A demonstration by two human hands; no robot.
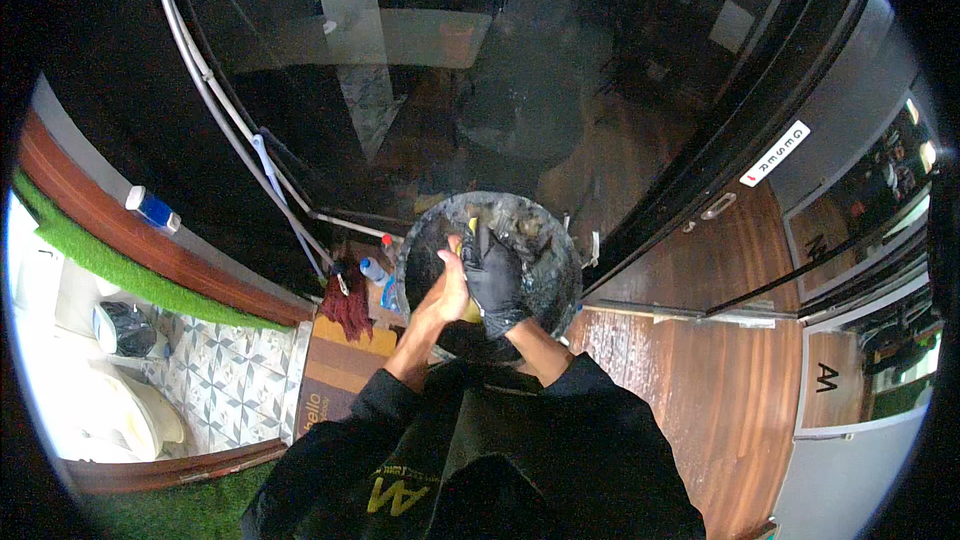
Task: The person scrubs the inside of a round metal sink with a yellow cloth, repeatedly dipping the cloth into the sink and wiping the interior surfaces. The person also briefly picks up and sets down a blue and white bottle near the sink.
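My left hand, bare, and my right hand, in a black glove, meet in front of me over a large round dark tub with a worn, grey-stained rim. Between the hands shows something yellow, perhaps a sponge or cloth; part of it also shows below the palms. My fingers hide most of it, so its shape cannot be told. Inside the tub, beyond the gloved hand, lies wet-looking dark and pale mottled matter that I cannot make out clearly.
A dark glass panel rises beyond the tub. At its left are a dark red string mop, plastic bottles and a brown doormat. A sliding door with a handle stands right, beside wood-look flooring. A tiled toilet room opens left.
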